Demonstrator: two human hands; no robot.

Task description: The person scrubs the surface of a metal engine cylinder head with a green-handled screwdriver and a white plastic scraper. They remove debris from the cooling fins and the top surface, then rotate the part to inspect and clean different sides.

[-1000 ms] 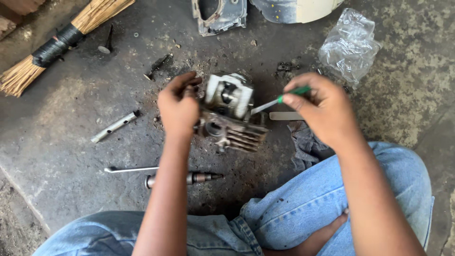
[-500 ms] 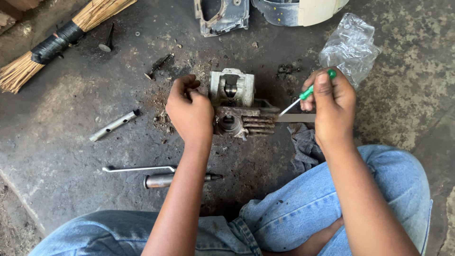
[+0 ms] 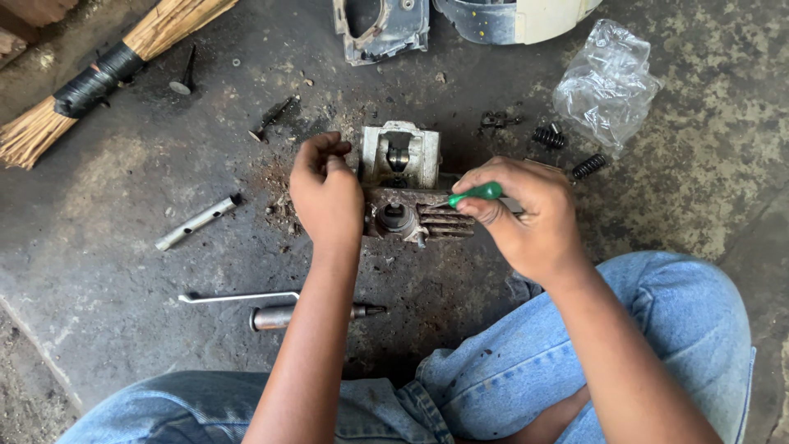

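A greasy finned engine cylinder head point(image 3: 407, 193) stands on the dark concrete floor in front of me. My left hand point(image 3: 326, 193) grips its left side and steadies it. My right hand point(image 3: 526, 215) is closed on a small green-handled screwdriver point(image 3: 475, 195), whose tip points left at the fins near the round port. My knees in blue jeans point(image 3: 657, 329) frame the lower part of the view.
A straw broom point(image 3: 99, 78) lies top left. A short metal tube point(image 3: 197, 222), a thin bent rod point(image 3: 238, 297) and a socket tool point(image 3: 304, 314) lie at left. Engine covers point(image 3: 382, 29), a crumpled clear plastic bag point(image 3: 604, 82) and two black springs point(image 3: 567, 152) lie beyond.
My right hand has swung the screwdriver down from an upright hold, so its tip now rests against the fins. The cylinder head has shifted slightly under my left hand.
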